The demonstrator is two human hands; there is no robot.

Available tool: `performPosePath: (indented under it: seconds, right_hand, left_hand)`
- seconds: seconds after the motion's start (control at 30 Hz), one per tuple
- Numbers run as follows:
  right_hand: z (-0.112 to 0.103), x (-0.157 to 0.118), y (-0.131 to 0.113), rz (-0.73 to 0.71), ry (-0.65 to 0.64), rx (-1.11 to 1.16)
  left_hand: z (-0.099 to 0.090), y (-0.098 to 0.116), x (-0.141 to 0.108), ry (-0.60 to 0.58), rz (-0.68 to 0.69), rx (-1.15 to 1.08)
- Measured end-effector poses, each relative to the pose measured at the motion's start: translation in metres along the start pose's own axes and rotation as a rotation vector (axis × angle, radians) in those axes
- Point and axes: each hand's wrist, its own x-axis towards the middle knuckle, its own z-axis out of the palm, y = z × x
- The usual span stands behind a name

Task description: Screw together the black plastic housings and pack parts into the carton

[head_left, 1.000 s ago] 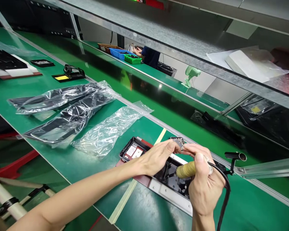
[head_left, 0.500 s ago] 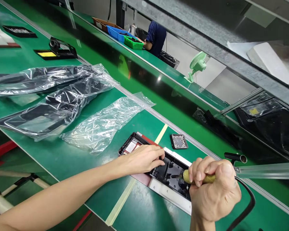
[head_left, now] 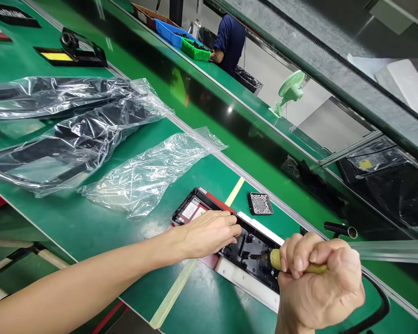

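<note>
Left hand (head_left: pixel 209 233) rests, fingers together and slightly curled, on the black plastic housing (head_left: pixel 245 246), which lies in the white fixture (head_left: pixel 245 278); right hand (head_left: pixel 316 278) clamps the yellow-handled corded tool (head_left: pixel 276 260), tip inside the housing

Bare left hand (head_left: pixel 211 234), bare right hand (head_left: pixel 322 280), bare left forearm (head_left: pixel 101 278)

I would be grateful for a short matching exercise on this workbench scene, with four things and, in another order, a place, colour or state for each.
Things:
1. Left hand
2. Desk fan
3. Right hand
4. Blue bin

Descriptions:
A. Between a brown bin and a green bin
B. Gripping a yellow-handled tool
C. On the black housing
D. Pale green

Right pairs: 1-C; 2-D; 3-B; 4-A
</note>
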Motion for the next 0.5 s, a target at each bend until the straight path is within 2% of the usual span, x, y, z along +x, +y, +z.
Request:
performPosePath:
  seconds: [0.23,0.5]
  right_hand:
    - [-0.0088,-0.0004,0.0025,0.042,-0.061,0.053]
    - [-0.0086,-0.0033,0.0016,0.059,-0.037,0.028]
  left_hand:
    - [0.0019,-0.0002,0.0004,0.030,0.010,-0.016]
    - [-0.0024,0.0022,0.0011,-0.033,-0.024,0.013]
